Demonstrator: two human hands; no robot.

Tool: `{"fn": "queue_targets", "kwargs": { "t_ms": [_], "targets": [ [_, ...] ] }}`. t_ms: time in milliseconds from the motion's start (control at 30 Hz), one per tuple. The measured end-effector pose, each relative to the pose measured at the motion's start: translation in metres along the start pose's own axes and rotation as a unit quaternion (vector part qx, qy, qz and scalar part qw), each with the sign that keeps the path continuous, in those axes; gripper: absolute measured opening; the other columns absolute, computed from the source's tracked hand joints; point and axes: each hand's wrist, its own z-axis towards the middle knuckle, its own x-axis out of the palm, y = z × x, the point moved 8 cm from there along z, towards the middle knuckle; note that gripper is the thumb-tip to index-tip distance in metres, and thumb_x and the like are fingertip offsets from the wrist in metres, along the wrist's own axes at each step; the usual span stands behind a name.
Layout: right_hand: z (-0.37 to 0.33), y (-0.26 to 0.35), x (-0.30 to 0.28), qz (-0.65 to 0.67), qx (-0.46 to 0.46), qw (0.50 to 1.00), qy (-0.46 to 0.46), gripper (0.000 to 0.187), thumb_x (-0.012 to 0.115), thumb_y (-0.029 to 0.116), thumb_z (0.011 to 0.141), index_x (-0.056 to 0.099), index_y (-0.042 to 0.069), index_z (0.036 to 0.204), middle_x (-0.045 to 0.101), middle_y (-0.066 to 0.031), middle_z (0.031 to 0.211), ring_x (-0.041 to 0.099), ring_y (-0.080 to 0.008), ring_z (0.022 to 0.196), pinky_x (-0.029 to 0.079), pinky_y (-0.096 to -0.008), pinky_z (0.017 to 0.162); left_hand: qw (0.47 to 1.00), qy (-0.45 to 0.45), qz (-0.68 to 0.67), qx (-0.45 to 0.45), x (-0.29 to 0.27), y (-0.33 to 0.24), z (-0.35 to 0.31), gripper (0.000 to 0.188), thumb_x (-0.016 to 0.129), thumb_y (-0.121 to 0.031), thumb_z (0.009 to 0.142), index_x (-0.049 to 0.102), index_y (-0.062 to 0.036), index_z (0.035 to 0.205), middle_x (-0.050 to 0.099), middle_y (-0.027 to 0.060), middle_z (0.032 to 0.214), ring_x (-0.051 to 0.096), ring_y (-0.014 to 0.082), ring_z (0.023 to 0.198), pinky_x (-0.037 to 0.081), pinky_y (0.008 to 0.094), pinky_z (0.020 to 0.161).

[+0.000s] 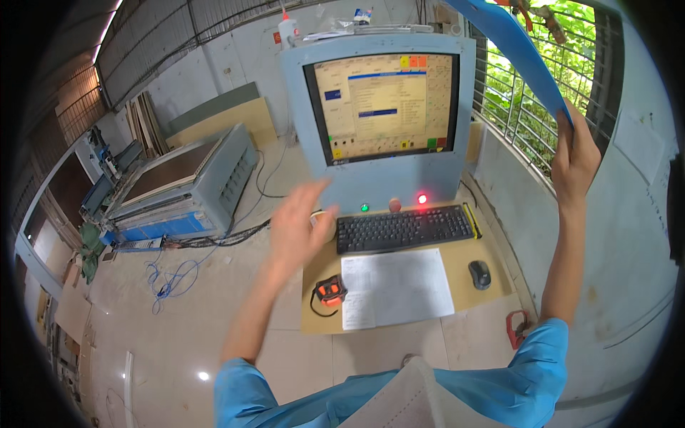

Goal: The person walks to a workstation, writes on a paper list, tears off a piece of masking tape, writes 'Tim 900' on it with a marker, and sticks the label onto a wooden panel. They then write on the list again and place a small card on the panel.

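My right hand [576, 160] is raised at the right, beside the window, its fingers closed on the lower end of a flat blue board [524, 60]. That board looks like a clipboard or folder, and its upper end runs out of view. Slightly smeared by motion, my left hand [298, 227] hovers with fingers apart and nothing in it, just left of a black keyboard [407, 227]. Behind the hand a small round item [325, 227] is partly hidden. A printed paper sheet [399, 289] lies below the keyboard, between an orange-and-black tape measure [330, 291] and a black mouse [480, 274].
A grey-blue control cabinet [296, 93] with a lit screen [385, 107] stands behind the yellowish desk board [471, 307]. At the left are a flatbed cutting machine [193, 185] and a blue cable coil [171, 278]. A barred window [521, 100] is at the right.
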Motion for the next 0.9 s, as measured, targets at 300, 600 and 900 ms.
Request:
{"fn": "queue_targets", "kwargs": {
  "t_ms": [300,600,900],
  "targets": [
    [0.085,-0.102,0.082,0.031,-0.043,0.998,-0.023,0.027,0.066,0.01,0.099,0.07,0.015,0.126,0.076,-0.0109,0.107,0.071,-0.0247,0.077,0.055,-0.034,0.07,0.989,0.011,0.128,0.073,0.047,-0.025,0.34,0.062,0.072,-0.05,0.09,0.067,-0.0084,0.135,0.071,0.0208,0.126,0.067,0.0383,0.118,0.052,0.0463,0.1],
    [0.115,-0.176,0.133,0.055,-0.055,0.997,0.007,0.021,0.063,0.02,0.103,0.069,0.015,0.122,0.075,-0.0101,0.103,0.071,-0.0318,0.078,0.055,-0.0384,0.067,0.968,0.17,0.148,-0.11,0.133,0.042,0.449,0.105,0.071,-0.081,0.068,0.066,-0.0014,0.137,0.063,0.0246,0.141,0.064,0.0408,0.125,0.049,0.0471,0.106],
    [0.132,-0.179,0.165,0.084,-0.065,0.994,-0.019,0.021,0.061,0.022,0.104,0.069,0.015,0.121,0.075,-0.0084,0.103,0.071,-0.0306,0.079,0.055,-0.0378,0.069,0.975,0.123,0.057,-0.176,0.135,0.037,0.458,0.092,0.069,-0.07,0.071,0.07,0.0031,0.127,0.071,0.0256,0.12,0.065,0.0387,0.116,0.05,0.0435,0.094]
  ]
}}
